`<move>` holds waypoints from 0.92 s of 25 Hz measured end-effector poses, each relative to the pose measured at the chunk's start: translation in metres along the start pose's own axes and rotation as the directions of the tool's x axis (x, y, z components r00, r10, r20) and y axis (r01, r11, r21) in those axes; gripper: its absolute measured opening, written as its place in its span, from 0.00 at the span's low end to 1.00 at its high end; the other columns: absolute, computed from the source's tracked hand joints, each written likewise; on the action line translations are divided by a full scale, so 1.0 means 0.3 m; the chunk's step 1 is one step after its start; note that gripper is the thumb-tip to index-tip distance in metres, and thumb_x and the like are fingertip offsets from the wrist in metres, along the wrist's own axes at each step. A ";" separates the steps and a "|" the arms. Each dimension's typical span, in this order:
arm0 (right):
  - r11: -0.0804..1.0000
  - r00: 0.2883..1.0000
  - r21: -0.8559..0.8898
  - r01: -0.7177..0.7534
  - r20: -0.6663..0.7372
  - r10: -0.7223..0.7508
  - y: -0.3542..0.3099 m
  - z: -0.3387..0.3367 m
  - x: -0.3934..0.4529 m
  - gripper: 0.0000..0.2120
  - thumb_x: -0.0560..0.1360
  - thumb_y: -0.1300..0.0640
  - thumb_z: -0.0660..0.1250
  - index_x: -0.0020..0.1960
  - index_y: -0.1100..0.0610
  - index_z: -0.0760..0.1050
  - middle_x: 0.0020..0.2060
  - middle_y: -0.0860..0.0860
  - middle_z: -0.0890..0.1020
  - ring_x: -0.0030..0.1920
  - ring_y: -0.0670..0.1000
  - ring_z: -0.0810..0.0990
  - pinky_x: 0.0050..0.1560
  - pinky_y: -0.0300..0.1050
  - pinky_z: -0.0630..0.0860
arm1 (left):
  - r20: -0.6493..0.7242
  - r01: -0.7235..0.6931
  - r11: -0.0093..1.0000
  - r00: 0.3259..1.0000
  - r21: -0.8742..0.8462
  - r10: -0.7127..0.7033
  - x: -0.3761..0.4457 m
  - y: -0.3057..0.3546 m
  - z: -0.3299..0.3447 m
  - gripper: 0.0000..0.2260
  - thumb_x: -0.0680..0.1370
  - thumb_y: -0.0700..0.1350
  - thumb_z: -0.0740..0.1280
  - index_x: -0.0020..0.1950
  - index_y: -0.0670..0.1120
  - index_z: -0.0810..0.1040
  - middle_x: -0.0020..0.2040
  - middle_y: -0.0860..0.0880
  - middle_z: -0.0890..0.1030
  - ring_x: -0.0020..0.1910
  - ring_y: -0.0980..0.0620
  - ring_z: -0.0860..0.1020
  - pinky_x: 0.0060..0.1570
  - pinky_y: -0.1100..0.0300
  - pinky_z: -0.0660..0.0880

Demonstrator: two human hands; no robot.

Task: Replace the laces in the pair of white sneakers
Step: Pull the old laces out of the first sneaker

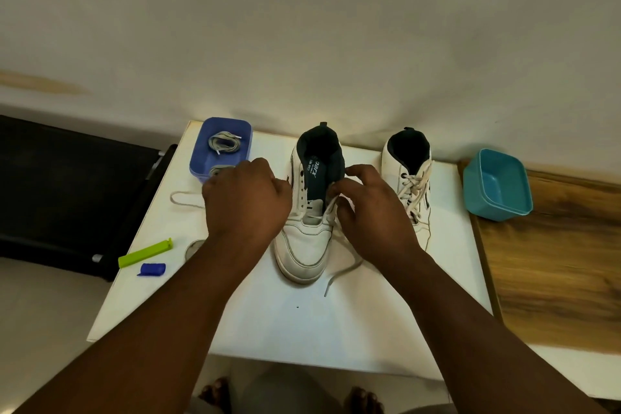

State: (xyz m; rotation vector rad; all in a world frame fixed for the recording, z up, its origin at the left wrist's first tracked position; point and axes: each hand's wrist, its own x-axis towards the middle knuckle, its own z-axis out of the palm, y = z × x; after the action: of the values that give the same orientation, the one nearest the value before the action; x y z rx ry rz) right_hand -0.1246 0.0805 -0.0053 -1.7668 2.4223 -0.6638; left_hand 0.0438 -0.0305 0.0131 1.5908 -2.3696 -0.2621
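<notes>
Two white sneakers stand on the white table point(268, 323), toes toward me. The left sneaker point(305, 245) has its dark tongue pulled open and only its lowest eyelets laced. My right hand point(373, 215) pinches its white lace point(342, 270) at the right eyelet row; the loose end trails toward me. My left hand point(245, 198) is curled at the shoe's left side, and another stretch of the lace runs out to the left of it. The right sneaker point(411, 178) is fully laced. Grey laces point(223, 143) lie in a blue tub point(201, 161) at the back left.
An empty teal tub point(497, 185) sits on a wooden surface point(554, 272) to the right. A green clip point(144, 252), a blue cap-like piece point(153, 269) and a round grey object point(194, 249) lie at the table's left edge. A dark bench point(67, 191) stands on the left.
</notes>
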 end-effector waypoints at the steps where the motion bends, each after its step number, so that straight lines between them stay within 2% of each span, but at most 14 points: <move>1: 1.000 1.000 0.018 0.003 -0.004 -0.003 -0.010 -0.003 -0.006 0.08 0.78 0.56 0.68 0.56 0.49 0.81 0.67 0.53 0.75 0.60 0.57 0.78 0.54 0.48 0.77 | 0.025 -0.001 1.000 1.000 -0.018 0.001 -0.004 0.002 0.003 0.13 0.77 0.52 0.61 0.54 0.47 0.79 0.48 0.47 0.81 0.46 0.45 0.80 0.48 0.50 0.76; 3: 0.999 1.000 0.035 0.024 -0.018 -0.023 -0.033 -0.013 -0.016 0.08 0.78 0.52 0.70 0.57 0.49 0.80 0.69 0.53 0.73 0.65 0.57 0.75 0.60 0.50 0.76 | 0.035 -0.039 0.999 0.999 -0.031 0.040 -0.015 0.015 0.013 0.15 0.76 0.51 0.64 0.61 0.50 0.76 0.55 0.46 0.78 0.55 0.44 0.77 0.52 0.47 0.74; 5: 1.000 0.999 -0.010 0.026 -0.030 -0.026 -0.055 -0.018 -0.026 0.10 0.76 0.50 0.73 0.56 0.50 0.79 0.65 0.53 0.75 0.63 0.55 0.75 0.58 0.50 0.77 | 0.006 -0.093 0.996 0.996 -0.013 0.093 -0.017 0.036 0.019 0.14 0.77 0.53 0.63 0.62 0.54 0.76 0.58 0.47 0.77 0.60 0.44 0.74 0.56 0.46 0.70; 6: 1.000 1.000 -0.031 0.000 -0.021 0.000 -0.062 -0.019 -0.031 0.12 0.76 0.49 0.74 0.56 0.50 0.78 0.60 0.52 0.76 0.59 0.54 0.76 0.54 0.49 0.78 | 0.008 -0.102 0.995 0.995 -0.007 0.102 -0.016 0.046 0.028 0.13 0.78 0.57 0.62 0.59 0.54 0.77 0.56 0.48 0.78 0.59 0.44 0.74 0.55 0.46 0.68; 8: 0.996 0.996 -0.048 -0.072 0.045 0.075 -0.059 -0.016 -0.036 0.13 0.75 0.46 0.73 0.56 0.50 0.76 0.52 0.49 0.78 0.51 0.51 0.78 0.48 0.48 0.78 | 0.088 -0.077 0.995 0.994 0.059 0.072 -0.016 0.058 0.053 0.21 0.78 0.68 0.57 0.52 0.54 0.79 0.49 0.50 0.80 0.56 0.45 0.74 0.51 0.47 0.66; 10: 0.991 0.983 -0.067 -0.116 0.139 0.124 -0.046 -0.012 -0.038 0.10 0.77 0.44 0.70 0.53 0.48 0.77 0.47 0.47 0.80 0.47 0.49 0.79 0.45 0.48 0.78 | 0.189 -0.084 0.987 0.980 0.137 0.058 -0.018 0.056 0.074 0.25 0.76 0.73 0.55 0.48 0.54 0.79 0.45 0.51 0.81 0.55 0.45 0.74 0.48 0.49 0.64; 14: 0.991 0.962 -0.069 -0.118 0.238 0.131 -0.040 -0.011 -0.032 0.07 0.81 0.50 0.67 0.46 0.50 0.78 0.41 0.47 0.81 0.43 0.51 0.80 0.41 0.47 0.75 | 0.216 -0.113 0.993 0.971 0.047 0.100 -0.006 0.045 0.066 0.19 0.79 0.64 0.58 0.44 0.53 0.80 0.40 0.53 0.79 0.54 0.47 0.74 0.48 0.50 0.62; 16: 0.982 0.952 -0.166 -0.096 0.274 0.139 -0.024 -0.028 -0.031 0.05 0.81 0.53 0.65 0.46 0.50 0.75 0.41 0.47 0.79 0.44 0.52 0.79 0.39 0.46 0.70 | 0.196 -0.141 0.989 0.972 0.031 0.133 0.002 0.033 0.051 0.15 0.79 0.59 0.59 0.43 0.53 0.78 0.39 0.54 0.76 0.53 0.48 0.74 0.50 0.49 0.63; 18: 0.952 0.940 -0.288 -0.106 0.283 0.190 0.019 -0.054 -0.031 0.04 0.81 0.54 0.64 0.49 0.53 0.76 0.45 0.50 0.80 0.48 0.55 0.80 0.43 0.47 0.73 | 0.172 -0.148 0.987 0.976 0.062 0.136 0.011 0.008 0.036 0.12 0.80 0.57 0.59 0.44 0.53 0.77 0.39 0.54 0.74 0.52 0.47 0.74 0.50 0.49 0.64; 19: 0.950 0.942 -0.277 -0.147 0.255 0.220 0.037 -0.067 -0.030 0.05 0.81 0.53 0.64 0.50 0.54 0.77 0.46 0.51 0.81 0.49 0.55 0.81 0.45 0.49 0.75 | 0.168 -0.137 0.988 0.978 0.067 0.124 0.016 -0.007 0.033 0.12 0.80 0.57 0.59 0.44 0.53 0.77 0.39 0.54 0.73 0.51 0.47 0.74 0.50 0.50 0.63; 21: 0.978 0.970 -0.115 -0.175 0.149 0.192 0.015 -0.078 -0.027 0.06 0.81 0.52 0.65 0.49 0.53 0.79 0.45 0.50 0.81 0.47 0.54 0.80 0.45 0.50 0.76 | 0.184 -0.107 0.994 0.978 0.035 0.099 0.026 -0.021 0.033 0.13 0.81 0.58 0.60 0.44 0.54 0.78 0.38 0.53 0.74 0.49 0.48 0.73 0.48 0.51 0.61; 23: 0.998 0.995 -0.007 -0.061 0.076 0.061 -0.068 -0.052 -0.025 0.05 0.80 0.50 0.66 0.51 0.50 0.80 0.44 0.48 0.79 0.44 0.50 0.78 0.42 0.47 0.74 | 0.227 -0.097 0.995 0.969 -0.012 0.097 0.024 -0.007 0.044 0.15 0.80 0.60 0.60 0.44 0.53 0.79 0.37 0.54 0.75 0.45 0.50 0.71 0.47 0.52 0.61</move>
State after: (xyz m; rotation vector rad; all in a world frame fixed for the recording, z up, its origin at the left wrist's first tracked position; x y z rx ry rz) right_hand -0.1086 0.0869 0.0152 -1.6798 2.4185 -0.5746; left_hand 0.0388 -0.0379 0.0011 1.5099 -2.6089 -0.4472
